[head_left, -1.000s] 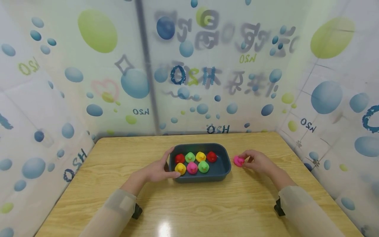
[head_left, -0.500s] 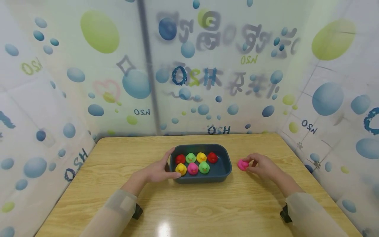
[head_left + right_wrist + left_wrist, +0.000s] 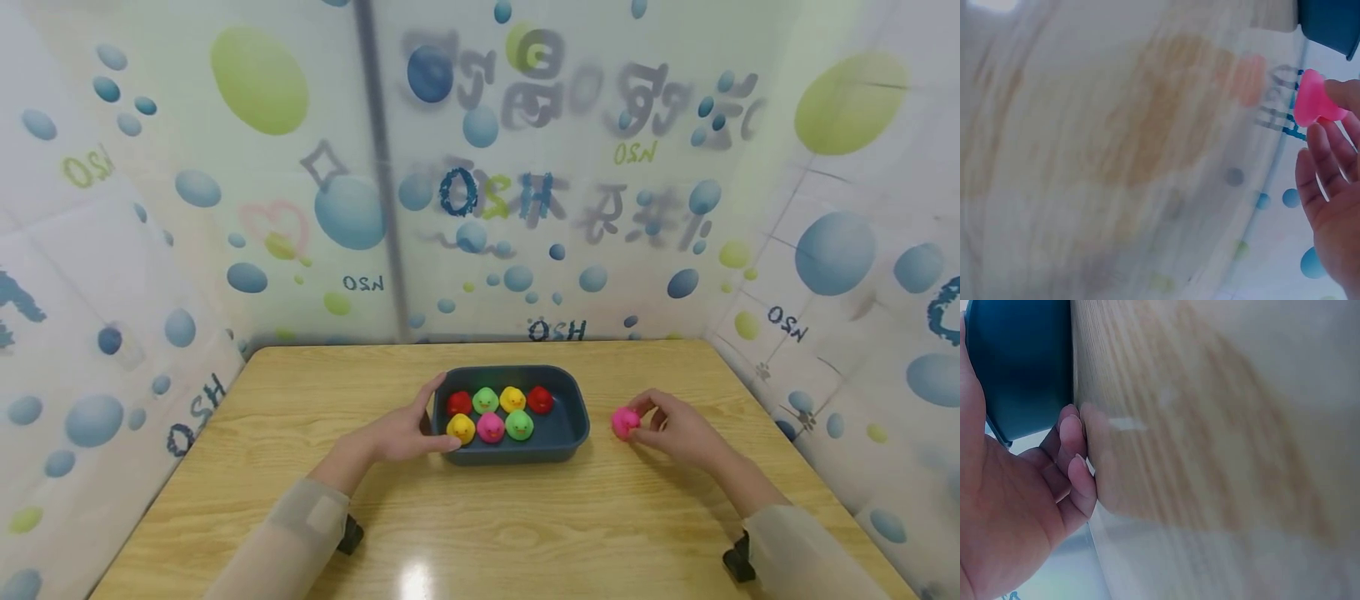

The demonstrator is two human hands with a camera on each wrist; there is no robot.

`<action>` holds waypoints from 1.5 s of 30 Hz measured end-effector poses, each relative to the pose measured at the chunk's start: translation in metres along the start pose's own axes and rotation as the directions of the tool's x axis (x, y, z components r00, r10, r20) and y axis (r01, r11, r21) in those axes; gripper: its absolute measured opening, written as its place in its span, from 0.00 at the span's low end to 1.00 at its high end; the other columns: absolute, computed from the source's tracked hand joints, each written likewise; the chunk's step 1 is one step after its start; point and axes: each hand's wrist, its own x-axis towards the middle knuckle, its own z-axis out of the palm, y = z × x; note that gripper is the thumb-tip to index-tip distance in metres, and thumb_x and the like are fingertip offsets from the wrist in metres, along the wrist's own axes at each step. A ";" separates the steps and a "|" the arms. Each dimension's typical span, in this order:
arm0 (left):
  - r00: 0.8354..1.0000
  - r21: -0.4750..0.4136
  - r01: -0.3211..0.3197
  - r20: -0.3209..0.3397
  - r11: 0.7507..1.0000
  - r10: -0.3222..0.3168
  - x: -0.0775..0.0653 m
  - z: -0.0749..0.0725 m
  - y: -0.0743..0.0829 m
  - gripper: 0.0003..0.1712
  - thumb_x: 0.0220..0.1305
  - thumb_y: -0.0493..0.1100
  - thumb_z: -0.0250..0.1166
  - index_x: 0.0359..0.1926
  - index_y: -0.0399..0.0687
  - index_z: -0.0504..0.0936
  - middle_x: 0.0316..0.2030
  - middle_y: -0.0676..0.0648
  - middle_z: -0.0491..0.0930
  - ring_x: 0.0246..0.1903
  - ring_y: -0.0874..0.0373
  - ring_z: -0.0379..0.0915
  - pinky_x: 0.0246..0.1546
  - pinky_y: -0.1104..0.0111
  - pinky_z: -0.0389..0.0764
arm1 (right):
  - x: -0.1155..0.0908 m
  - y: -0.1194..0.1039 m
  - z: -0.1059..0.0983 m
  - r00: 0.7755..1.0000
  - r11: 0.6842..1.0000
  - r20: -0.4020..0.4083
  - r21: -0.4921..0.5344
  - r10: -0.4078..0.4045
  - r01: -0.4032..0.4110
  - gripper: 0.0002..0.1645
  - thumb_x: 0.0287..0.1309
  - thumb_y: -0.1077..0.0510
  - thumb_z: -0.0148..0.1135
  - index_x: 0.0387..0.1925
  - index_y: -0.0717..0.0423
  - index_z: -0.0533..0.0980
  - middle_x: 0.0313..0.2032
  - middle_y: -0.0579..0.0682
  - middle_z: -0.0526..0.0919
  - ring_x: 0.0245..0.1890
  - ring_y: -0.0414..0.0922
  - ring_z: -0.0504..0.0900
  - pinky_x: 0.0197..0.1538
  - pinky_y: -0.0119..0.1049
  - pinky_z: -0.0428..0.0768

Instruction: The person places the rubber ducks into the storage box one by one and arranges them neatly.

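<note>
A dark blue plastic tub [image 3: 558,423] stands on the wooden table. Inside are small rubber ducks: two red, two yellow, two green and one pink duck [image 3: 491,427]. My left hand [image 3: 393,433] grips the tub's left end, thumb over the front rim and index finger along the back left corner. The left wrist view shows its other fingers curled beside the tub wall [image 3: 1022,369], low by the tabletop. To the right of the tub, my right hand [image 3: 678,429] pinches another pink rubber duck [image 3: 1313,100] between thumb and fingertips, held above the table.
The wooden table [image 3: 510,533] ends at a back edge against a patterned curtain [image 3: 480,275], with more curtain along both sides. Dark wrist devices [image 3: 738,558] sit under both sleeves. The ducks fill the tub's left and middle; its right end shows bare floor.
My right hand has moved right and slightly towards me, carrying the pink duck away from the tub. The left hand and the tub keep their places.
</note>
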 end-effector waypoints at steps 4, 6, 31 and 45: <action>1.000 0.006 0.006 -0.001 1.000 -0.006 0.000 0.000 0.001 0.70 0.65 0.74 0.73 0.89 0.77 0.33 0.59 0.39 0.84 0.51 0.49 0.80 0.68 0.42 0.78 | -0.001 -0.007 -0.004 0.998 0.999 -0.059 0.021 -0.030 0.031 0.20 0.67 0.56 0.78 0.56 0.55 0.81 0.46 0.52 0.84 0.36 0.42 0.76 0.33 0.33 0.77; 1.000 0.007 0.008 -0.001 1.000 -0.008 0.000 0.000 0.002 0.69 0.65 0.74 0.73 0.89 0.77 0.33 0.59 0.39 0.84 0.51 0.49 0.80 0.68 0.42 0.78 | 0.000 -0.011 -0.005 0.994 0.998 -0.091 0.019 -0.057 0.059 0.20 0.68 0.56 0.77 0.56 0.55 0.81 0.45 0.52 0.84 0.35 0.41 0.76 0.34 0.33 0.77; 1.000 0.003 0.006 0.007 1.000 -0.006 0.002 0.001 -0.003 0.70 0.64 0.76 0.73 0.89 0.78 0.32 0.56 0.41 0.85 0.48 0.51 0.79 0.65 0.46 0.80 | 0.026 -0.082 0.016 0.973 0.976 -0.124 0.070 -0.197 0.206 0.18 0.65 0.55 0.80 0.55 0.47 0.86 0.45 0.45 0.86 0.40 0.45 0.77 0.43 0.34 0.78; 1.000 0.000 0.010 0.000 1.000 -0.010 0.002 0.000 -0.002 0.70 0.64 0.75 0.73 0.89 0.79 0.33 0.62 0.37 0.84 0.53 0.48 0.80 0.69 0.42 0.77 | 0.038 -0.086 0.031 0.983 0.981 0.029 -0.064 -0.179 0.181 0.15 0.65 0.51 0.80 0.52 0.40 0.89 0.48 0.42 0.89 0.51 0.52 0.75 0.53 0.47 0.77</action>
